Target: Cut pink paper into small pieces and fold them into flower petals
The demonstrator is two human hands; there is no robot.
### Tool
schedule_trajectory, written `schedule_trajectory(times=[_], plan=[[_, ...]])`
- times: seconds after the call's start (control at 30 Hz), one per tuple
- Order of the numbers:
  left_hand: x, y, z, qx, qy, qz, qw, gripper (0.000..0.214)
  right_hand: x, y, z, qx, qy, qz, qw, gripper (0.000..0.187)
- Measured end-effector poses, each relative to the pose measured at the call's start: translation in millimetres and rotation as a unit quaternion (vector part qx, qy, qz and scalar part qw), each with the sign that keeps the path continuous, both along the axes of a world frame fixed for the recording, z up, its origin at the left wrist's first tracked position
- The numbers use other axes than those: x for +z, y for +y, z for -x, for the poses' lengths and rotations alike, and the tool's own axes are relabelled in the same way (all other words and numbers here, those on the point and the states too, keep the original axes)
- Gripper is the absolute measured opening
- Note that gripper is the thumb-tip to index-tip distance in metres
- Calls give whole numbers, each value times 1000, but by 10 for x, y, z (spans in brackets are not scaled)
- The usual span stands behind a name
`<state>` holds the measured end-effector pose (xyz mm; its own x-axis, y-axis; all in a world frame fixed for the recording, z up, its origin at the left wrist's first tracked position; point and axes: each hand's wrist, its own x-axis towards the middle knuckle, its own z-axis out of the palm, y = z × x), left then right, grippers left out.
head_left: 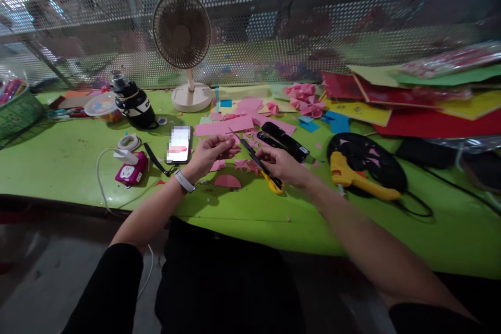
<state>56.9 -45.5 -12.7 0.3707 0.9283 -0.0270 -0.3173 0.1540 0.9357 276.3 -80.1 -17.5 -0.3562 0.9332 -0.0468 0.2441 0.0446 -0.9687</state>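
Observation:
My left hand (pixel 211 154), with a pale watch band at the wrist, is closed in a pinch over the green table. A small piece of pink paper (pixel 234 138) shows at its fingertips, partly hidden. My right hand (pixel 282 164) grips a pair of scissors (pixel 252 153) with dark blades and a yellow handle. The blade tips point up and left, close to my left fingertips. Beneath my hands lie pink star-shaped cutouts (pixel 247 165) and a pink half-circle of paper (pixel 227 181). A black stapler (pixel 285 141) lies just beyond my right hand.
A phone (pixel 179 144), tape roll (pixel 129 142) and purple power adapter (pixel 132 169) lie left. Behind stand a black bottle (pixel 135 104) and a fan (pixel 191 96). At right are a yellow glue gun (pixel 360 180) on a black pad and stacked coloured paper (pixel 422 120).

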Motion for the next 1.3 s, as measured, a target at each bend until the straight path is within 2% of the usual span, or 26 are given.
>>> schedule_trajectory(times=[0.23, 0.5, 0.73, 1.07, 1.3], plan=[[-10, 5, 24, 13, 19, -6, 1000, 41, 5, -5, 0, 1, -3, -8, 1000, 50], [-23, 49, 61, -34, 37, -5, 999, 37, 38, -24, 22, 1, -3, 13, 1000, 52], [-70, 74, 87, -37, 62, -22, 997, 39, 81, -33, -2, 10, -7, 16, 1000, 53], [65, 19, 83, -67, 71, 1, 995, 25, 129, -46, -25, 33, -11, 36, 999, 51], [69, 18, 90, -70, 79, -8, 994, 26, 121, -65, -26, 30, -19, 25, 999, 48]])
